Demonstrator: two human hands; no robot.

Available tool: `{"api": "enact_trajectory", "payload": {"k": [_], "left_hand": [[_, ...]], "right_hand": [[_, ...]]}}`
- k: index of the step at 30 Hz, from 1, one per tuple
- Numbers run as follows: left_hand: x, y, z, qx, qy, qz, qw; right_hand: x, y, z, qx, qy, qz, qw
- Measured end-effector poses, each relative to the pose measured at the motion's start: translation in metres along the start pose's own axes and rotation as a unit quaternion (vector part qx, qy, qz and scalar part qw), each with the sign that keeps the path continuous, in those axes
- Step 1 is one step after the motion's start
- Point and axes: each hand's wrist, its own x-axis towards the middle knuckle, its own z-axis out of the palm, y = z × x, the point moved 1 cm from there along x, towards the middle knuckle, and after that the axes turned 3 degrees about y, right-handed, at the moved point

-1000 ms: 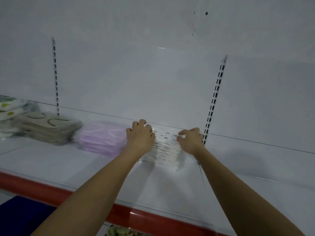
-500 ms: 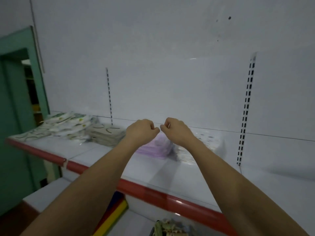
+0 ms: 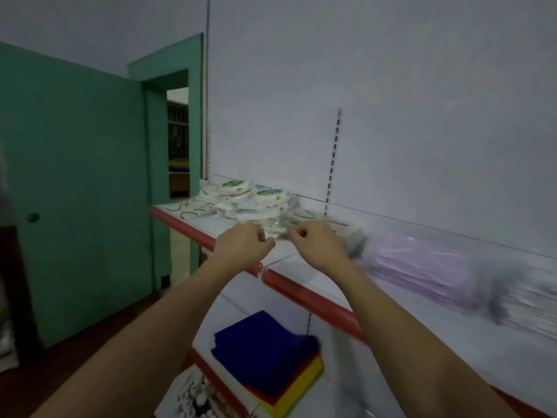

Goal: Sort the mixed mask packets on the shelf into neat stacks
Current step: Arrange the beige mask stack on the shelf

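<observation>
- We're facing a white shelf (image 3: 319,285) w/ a red front edge, white back panel, green door (image 3: 75,191) to the left.
- Progress, by our read: partly done. Purple packets (image 3: 422,276) sit stacked mid-shelf, a blurred white stack (image 3: 530,312) toward the right end; the green-label packets (image 3: 256,203) at the left end look heaped, prob. next.
- Left hand (image 3: 242,247) and right hand (image 3: 316,244): both curled into fists, holding nothing we can see, over the front edge.
- Packets look like glossy, floppy plastic; flat, slippery.

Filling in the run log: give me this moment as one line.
left hand: curled, empty | right hand: curled, empty | both over shelf edge | purple stack: right, neat | white packets: left, jumbled
</observation>
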Motion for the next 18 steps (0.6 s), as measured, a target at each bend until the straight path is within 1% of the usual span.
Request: {"api": "enact_trajectory", "payload": {"k": [4, 8, 11, 15, 18], "left_hand": [[0.014, -0.104, -0.010, -0.019, -0.002, -0.008, 1.000], [0.046, -0.178, -0.013, -0.050, -0.002, -0.027, 0.998], [0.078, -0.212, -0.004, -0.064, -0.003, -0.022, 0.998], [0.130, -0.248, 0.022, -0.081, -0.027, -0.005, 0.996], [0.178, -0.275, 0.041, -0.068, -0.042, 0.008, 0.997]], "right_hand": [[0.030, -0.048, 0.082, 0.040, -0.012, -0.001, 0.999], [0.070, -0.080, 0.141, 0.057, -0.019, 0.016, 0.998], [0.099, -0.094, 0.174, 0.057, -0.031, 0.027, 0.997], [0.149, -0.100, 0.217, 0.036, -0.053, 0.032, 0.997], [0.192, -0.097, 0.253, 0.011, -0.078, 0.034, 0.996]]}}
